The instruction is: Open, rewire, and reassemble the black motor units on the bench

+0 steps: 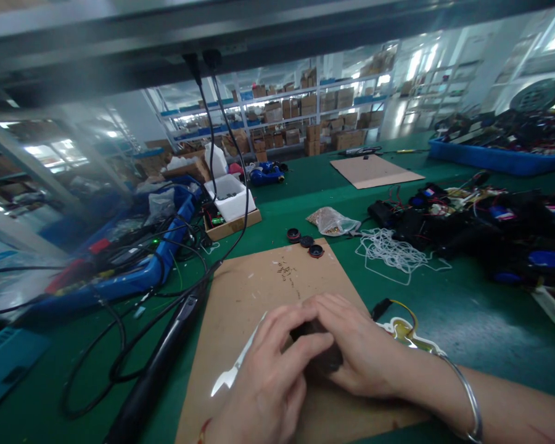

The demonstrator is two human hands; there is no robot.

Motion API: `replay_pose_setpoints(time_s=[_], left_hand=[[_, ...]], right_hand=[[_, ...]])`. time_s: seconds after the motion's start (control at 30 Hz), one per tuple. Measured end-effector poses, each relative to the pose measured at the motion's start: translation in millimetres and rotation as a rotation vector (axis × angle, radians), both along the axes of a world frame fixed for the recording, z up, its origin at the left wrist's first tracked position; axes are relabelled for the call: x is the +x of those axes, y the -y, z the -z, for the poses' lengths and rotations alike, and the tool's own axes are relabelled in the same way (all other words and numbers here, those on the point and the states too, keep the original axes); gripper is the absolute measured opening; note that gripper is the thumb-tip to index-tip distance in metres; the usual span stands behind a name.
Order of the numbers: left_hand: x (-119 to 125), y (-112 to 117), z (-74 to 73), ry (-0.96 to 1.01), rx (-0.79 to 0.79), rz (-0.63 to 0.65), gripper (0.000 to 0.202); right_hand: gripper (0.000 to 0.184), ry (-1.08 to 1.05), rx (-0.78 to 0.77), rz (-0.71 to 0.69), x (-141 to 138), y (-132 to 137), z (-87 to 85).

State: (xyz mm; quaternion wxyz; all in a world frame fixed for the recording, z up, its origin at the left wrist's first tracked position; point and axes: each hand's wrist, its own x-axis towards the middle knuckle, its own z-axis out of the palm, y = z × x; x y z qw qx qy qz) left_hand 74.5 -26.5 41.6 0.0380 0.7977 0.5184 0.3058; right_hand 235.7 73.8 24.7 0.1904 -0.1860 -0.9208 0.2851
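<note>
Both my hands meet over a brown cardboard sheet [240, 296], wrapped round a dark object [326, 354] that they mostly hide; its kind does not show. My left hand [272, 370] curls over its near left side, and my right hand [351, 345] closes on it from the right. Beside my left hand a white strip-like piece [231, 373] lies on the cardboard. Past my fingers is a scatter of tiny screws [284, 270]. Several small round black parts [307, 241] sit at the sheet's far edge. A yellow-and-white part with a cable [404, 330] lies behind my right wrist.
A black corded power screwdriver [166, 351] lies left of the cardboard, its cable looping over the green bench. Blue bins [143, 271] stand left. A bag of small brass-coloured pieces [332, 221], white cord [393, 251] and piled black-and-blue parts [504, 228] lie right. A shelf hangs overhead.
</note>
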Motion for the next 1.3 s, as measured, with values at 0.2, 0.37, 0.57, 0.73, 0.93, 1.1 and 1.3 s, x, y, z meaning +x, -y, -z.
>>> replay_pose_setpoints(time_s=[0.2,0.37,0.57,0.73,0.93,1.1,1.3], left_hand=[[0.2,-1.4,6.0,0.036,0.033,-0.225,0.035],[-3.4,-0.4,-1.0,-0.027,0.075,0.068,0.044],[0.2,1.5,3.0,0.039,0.011,-0.241,0.033],[-2.3,0.0,4.4,0.078,-0.066,-0.130,0.031],[-2.0,0.5,-0.5,0.050,-0.024,-0.102,0.044],[0.7,-0.2,7.1,0.057,-0.009,-0.220,0.030],[-3.9,0.4,2.0,0.018,0.066,-0.050,0.029]], right_hand=[[0.040,0.003,0.000,-0.005,0.8,1.4,0.6],[0.040,0.002,-0.001,-0.011,0.2,1.5,-1.6],[0.038,-0.004,0.004,-0.015,-0.3,3.3,-3.6],[0.032,0.020,0.011,-0.004,-0.6,3.1,-4.4],[0.038,0.025,-0.015,0.017,-0.3,1.1,-4.1],[0.038,0.029,0.006,-0.008,0.7,5.2,-2.5],[0.038,-0.013,0.020,-0.035,-0.9,6.0,0.1]])
